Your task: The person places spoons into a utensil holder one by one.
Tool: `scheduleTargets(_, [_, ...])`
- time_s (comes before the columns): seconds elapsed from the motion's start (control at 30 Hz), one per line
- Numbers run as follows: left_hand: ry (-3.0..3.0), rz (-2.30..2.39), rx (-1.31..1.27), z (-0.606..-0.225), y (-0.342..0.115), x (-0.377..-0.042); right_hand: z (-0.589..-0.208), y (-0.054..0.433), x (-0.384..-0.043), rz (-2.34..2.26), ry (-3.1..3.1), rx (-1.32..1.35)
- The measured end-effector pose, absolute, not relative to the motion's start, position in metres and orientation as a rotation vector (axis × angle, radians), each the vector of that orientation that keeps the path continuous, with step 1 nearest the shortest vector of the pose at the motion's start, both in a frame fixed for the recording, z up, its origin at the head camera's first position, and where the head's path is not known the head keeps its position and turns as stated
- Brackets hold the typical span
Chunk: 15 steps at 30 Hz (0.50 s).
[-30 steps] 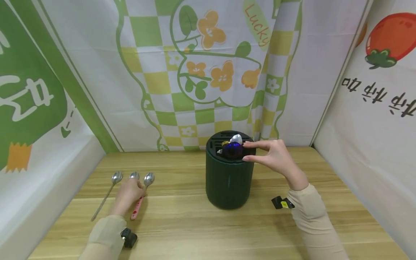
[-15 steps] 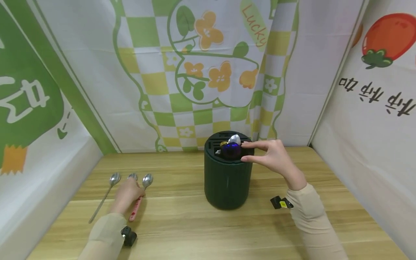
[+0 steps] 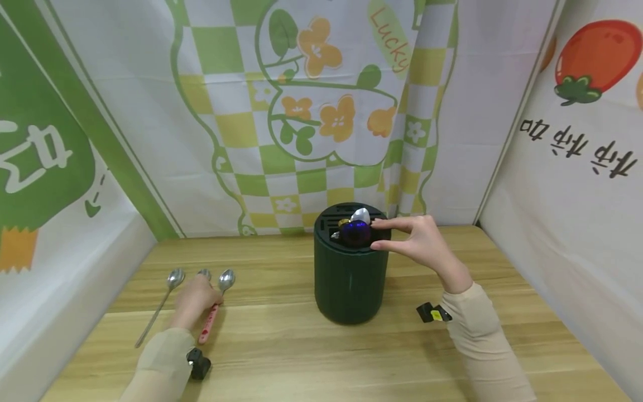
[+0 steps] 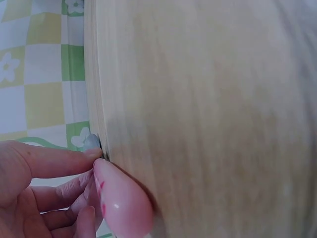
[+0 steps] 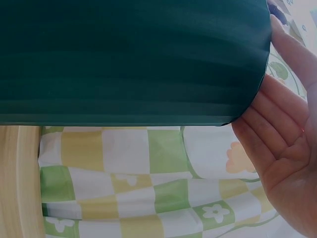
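My left hand [image 3: 196,296] pinches a pink-handled spoon [image 3: 209,324] at its metal neck, as the left wrist view shows close up. The spoon lies on the table, its silver bowl pointing away. A second spoon [image 3: 204,273] is mostly hidden behind that hand, and a plain silver spoon [image 3: 159,312] lies to its left. My right hand [image 3: 419,240] rests its fairly straight fingers against the top rim of a dark green utensil holder [image 3: 349,290], thumb and index finger apart. Beside those fingertips, a shiny purple spoon [image 3: 355,231] and a silver spoon [image 3: 360,215] protrude from the slotted black top.
A small gold piece [image 3: 344,223] shows among the utensils in the holder. The wooden table [image 3: 301,363] ends at a checkered curtain [image 3: 251,184] behind and printed cloth [image 3: 567,167] at the right. Black wrist cameras sit on both sleeves.
The head view has shifted slightly, so the whole scene slides a little left. Both hands keep their places relative to the spoon and the holder.
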<state>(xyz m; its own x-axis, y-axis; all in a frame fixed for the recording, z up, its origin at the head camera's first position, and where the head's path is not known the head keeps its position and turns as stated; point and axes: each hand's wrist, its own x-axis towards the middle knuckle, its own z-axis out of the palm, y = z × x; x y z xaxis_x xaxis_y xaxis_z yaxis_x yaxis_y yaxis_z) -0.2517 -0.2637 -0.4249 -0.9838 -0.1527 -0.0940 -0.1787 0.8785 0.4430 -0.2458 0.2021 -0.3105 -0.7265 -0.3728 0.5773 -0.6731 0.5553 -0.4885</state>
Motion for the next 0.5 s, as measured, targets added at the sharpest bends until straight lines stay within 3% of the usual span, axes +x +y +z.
scheduleTargets(0.5, [2.980,0.689,-0.290,-0.4245,-0.2642,-0.2535,-0.3110,0.2027,-0.2466,1.000,-2.381,0.855])
